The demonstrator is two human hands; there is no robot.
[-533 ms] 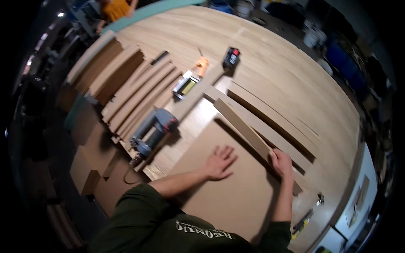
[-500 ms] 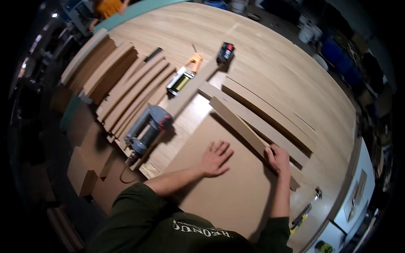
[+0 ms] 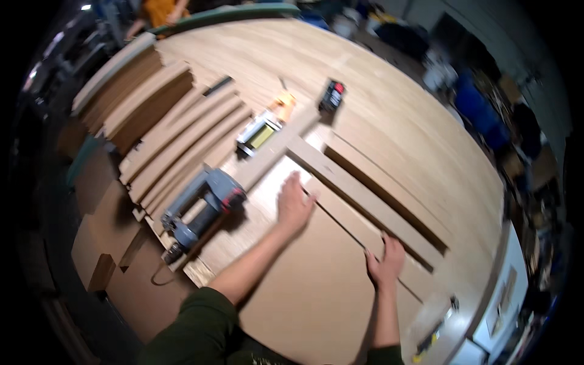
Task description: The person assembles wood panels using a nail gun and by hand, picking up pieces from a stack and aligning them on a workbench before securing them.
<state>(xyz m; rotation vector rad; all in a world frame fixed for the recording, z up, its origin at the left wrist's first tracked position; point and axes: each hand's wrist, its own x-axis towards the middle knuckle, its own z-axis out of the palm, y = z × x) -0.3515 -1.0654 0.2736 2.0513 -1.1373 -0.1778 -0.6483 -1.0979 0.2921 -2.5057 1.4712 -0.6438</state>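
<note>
A long, narrow strip of brown board (image 3: 344,214) lies along the far edge of a large flat brown panel (image 3: 298,298), with a thin dark gap between them. My left hand (image 3: 295,208) rests at the strip's far left end, fingers stretched and thumb apart. Farther along the strip, my right hand (image 3: 387,263) touches it, thumb near the gap and fingers spread toward the other edge. Just beyond is a fixed-looking pale rail (image 3: 365,199), joined at its left end to a crosswise rail (image 3: 267,159).
Left of my hands a grey nail gun (image 3: 207,204) lies by stacked board strips (image 3: 182,143). A metal case with a yellow-green window (image 3: 258,135), an orange tool (image 3: 284,104) and a black battery (image 3: 331,96) lie beyond. A hammer (image 3: 444,319) is at right. A person in orange (image 3: 163,11) stands far left.
The strip, tilted up in my right hand before, now lies down along the panel's edge. My left hand has moved from the panel's middle forward to the strip's end. The view has shifted slightly.
</note>
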